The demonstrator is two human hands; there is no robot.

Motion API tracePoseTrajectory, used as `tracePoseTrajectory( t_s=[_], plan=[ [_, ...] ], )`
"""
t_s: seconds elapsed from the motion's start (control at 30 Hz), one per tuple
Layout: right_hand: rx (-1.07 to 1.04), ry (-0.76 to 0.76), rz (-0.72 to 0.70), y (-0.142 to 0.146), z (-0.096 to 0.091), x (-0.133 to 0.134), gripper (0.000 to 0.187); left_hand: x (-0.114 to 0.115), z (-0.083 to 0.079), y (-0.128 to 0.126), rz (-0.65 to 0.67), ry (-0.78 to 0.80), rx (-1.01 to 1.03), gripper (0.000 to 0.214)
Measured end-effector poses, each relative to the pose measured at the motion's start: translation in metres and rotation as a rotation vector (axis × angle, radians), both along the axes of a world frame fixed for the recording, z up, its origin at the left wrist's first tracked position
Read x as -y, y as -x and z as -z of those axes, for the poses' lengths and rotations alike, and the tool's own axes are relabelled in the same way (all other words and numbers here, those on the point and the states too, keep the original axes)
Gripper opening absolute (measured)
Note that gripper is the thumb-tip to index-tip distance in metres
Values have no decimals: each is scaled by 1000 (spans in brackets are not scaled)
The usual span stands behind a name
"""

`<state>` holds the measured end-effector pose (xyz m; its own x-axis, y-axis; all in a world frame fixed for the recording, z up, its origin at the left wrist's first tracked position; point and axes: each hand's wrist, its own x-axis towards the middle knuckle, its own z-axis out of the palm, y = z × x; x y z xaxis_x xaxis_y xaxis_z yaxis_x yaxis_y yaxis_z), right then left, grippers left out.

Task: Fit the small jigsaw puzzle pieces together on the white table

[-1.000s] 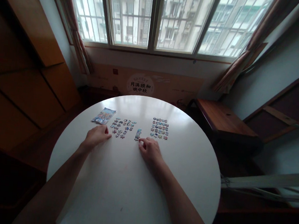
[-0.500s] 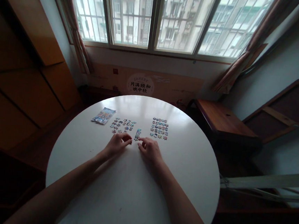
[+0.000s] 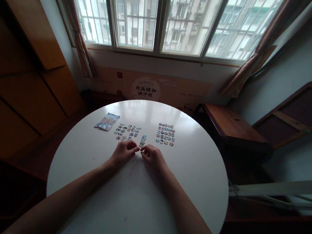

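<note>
My left hand (image 3: 126,152) pinches a small jigsaw puzzle piece (image 3: 139,149) between thumb and fingertips, above the white table. Close against it, the fingertips of my right hand (image 3: 153,155) come together at the same piece. Just beyond the fingertips lies a narrow joined strip of puzzle pieces (image 3: 143,140). To the left of the strip, several loose puzzle pieces (image 3: 128,131) are spread in rows. On its right, another group of puzzle pieces (image 3: 165,134) lies in rows. Much of the held piece is hidden by my fingers.
A picture sheet (image 3: 107,121) lies at the table's back left. The round white table (image 3: 137,210) stands before a window. A wooden bench (image 3: 234,124) stands at the right, and orange-brown cabinets (image 3: 56,97) are at the left.
My right hand has moved down and left from beside the strip to the piece in my left hand. Its fingertips have closed together, and both hands now meet.
</note>
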<state>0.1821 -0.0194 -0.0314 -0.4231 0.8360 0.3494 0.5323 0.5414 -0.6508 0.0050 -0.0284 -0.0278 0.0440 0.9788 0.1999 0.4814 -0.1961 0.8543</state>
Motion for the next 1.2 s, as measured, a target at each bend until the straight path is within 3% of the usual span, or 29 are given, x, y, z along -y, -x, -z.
tracePoseTrajectory(
  t_s=[0.53,0.97,1.2],
  plan=[
    [-13,-6,23,1,0,0,9,1,-2,-2,61,-20,-24,19],
    [53,-88,26,0,-2,1,8,-1,4,-1,81,-18,92,25],
    [133,-88,67,0,-3,1,9,-4,8,2,54,-167,-67,23]
  ],
)
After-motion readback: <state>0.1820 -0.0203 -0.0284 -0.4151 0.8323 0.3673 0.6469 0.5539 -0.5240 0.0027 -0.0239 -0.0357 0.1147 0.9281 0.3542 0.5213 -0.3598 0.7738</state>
